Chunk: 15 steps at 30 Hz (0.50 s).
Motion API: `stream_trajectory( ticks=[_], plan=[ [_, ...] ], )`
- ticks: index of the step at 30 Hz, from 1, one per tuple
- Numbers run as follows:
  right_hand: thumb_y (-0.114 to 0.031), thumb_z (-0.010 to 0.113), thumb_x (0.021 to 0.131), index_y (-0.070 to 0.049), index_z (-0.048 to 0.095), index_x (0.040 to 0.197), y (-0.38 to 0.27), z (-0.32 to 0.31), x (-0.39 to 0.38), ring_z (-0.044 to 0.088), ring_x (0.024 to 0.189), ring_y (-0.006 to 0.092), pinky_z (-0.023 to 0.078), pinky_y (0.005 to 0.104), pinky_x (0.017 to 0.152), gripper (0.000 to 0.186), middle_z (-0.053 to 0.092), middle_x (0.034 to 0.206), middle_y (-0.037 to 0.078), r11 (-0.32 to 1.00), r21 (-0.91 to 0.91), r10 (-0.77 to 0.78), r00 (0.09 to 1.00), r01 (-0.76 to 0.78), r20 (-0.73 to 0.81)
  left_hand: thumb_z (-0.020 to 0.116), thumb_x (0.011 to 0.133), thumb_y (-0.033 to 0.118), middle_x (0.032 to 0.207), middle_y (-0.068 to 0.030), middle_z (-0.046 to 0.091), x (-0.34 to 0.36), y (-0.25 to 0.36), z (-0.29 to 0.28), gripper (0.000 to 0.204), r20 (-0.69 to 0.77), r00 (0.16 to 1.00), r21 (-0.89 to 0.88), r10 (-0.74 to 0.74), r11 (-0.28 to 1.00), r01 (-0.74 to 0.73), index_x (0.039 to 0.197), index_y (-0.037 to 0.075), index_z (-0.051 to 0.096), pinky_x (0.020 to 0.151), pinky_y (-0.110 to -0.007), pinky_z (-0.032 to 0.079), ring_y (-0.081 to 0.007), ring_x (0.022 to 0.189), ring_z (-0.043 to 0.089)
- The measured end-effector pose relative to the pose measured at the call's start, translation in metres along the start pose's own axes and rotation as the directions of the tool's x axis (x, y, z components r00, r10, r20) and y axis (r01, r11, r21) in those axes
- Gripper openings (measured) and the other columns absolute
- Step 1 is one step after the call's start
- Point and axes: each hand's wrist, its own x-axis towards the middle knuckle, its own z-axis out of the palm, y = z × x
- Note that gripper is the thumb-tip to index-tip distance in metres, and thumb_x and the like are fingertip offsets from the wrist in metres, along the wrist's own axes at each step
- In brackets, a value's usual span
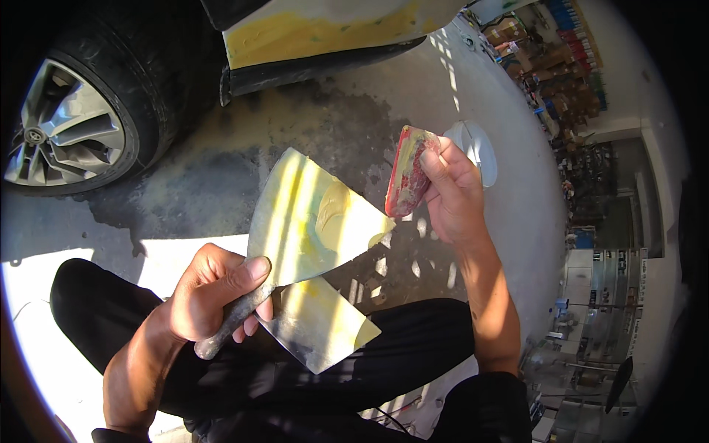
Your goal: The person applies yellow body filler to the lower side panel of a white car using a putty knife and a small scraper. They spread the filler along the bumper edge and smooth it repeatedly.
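My left hand (210,292) is closed round the dark, worn handle of a wide putty knife (284,236), its thumb pressed where handle meets blade. A tan lump of body filler (336,210) lies on that blade, which is smeared pale yellow. Below it a second broad blade (314,336), also smeared, sticks out from under the same hand; its handle is hidden. My right hand (454,196) pinches a red spreader (405,177) crusted with filler, between thumb and fingers. The spreader's edge is close to the upper blade's right corner, seemingly just apart.
A car wheel (70,122) stands at the far left. Ahead hangs a lower body panel (317,33) coated in yellow filler, above a black sill (325,70). A whitish round lid or container (484,155) sits on the floor beyond my right hand. Cluttered shelves (569,81) line the right.
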Motion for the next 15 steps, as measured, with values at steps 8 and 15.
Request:
stream_trajectory(
  ticks=[8,15],
  plan=[
    [-0.018,0.056,0.104,0.000,0.051,0.138,-0.012,0.027,0.000,0.060,0.106,0.0112,0.048,0.0270,0.092,0.039,0.064,0.116,0.006,0.951,0.256,0.174,0.984,-0.174,0.021,0.058,0.103,0.047,0.064,-0.0077,0.068,0.003,-0.009,0.006,0.057,0.166,0.979,0.056,-0.123,0.992,0.115,0.079,-0.002,0.074,0.046,-0.026,0.051,-0.0116,0.049,0.061],
    [-0.007,0.062,0.097,0.001,0.045,0.139,-0.009,0.036,-0.003,0.061,0.105,0.0130,0.051,0.0302,0.091,0.046,0.061,0.119,0.008,0.992,0.121,0.010,0.992,-0.026,0.130,0.055,0.105,0.046,0.061,-0.0076,0.065,0.006,-0.014,0.010,0.057,0.320,0.937,0.101,-0.143,0.988,0.116,0.077,-0.001,0.072,0.046,-0.025,0.048,-0.0117,0.046,0.059]
  ],
)
